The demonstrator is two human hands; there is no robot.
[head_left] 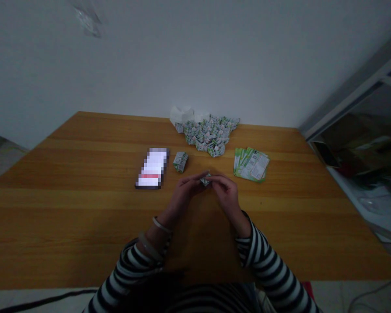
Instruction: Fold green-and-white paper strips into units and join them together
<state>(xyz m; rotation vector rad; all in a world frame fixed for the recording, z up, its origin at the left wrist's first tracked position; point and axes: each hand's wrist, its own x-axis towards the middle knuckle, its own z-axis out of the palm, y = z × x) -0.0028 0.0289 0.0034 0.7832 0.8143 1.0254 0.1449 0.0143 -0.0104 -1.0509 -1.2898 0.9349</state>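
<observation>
Between my two hands, a small folded piece of printed green-and-white paper point(206, 179) is held above the middle of the table. My left hand point(189, 188) pinches it from the left side. From the right, the fingertips of my right hand point(226, 189) are closed on its edge. Just beyond my left hand sits another folded paper piece point(180, 161), apart from the rest. A stack of flat green-and-white printed cards point(252, 164) lies fanned to the right of my hands.
At the back, against the wall, spreads a pile of many folded paper pieces point(210, 134) beside crumpled white plastic or paper point(181, 115). A phone point(152, 168) with its screen lit lies on the wooden table point(84, 187). Shelving with a dark phone point(326, 154) stands at the right.
</observation>
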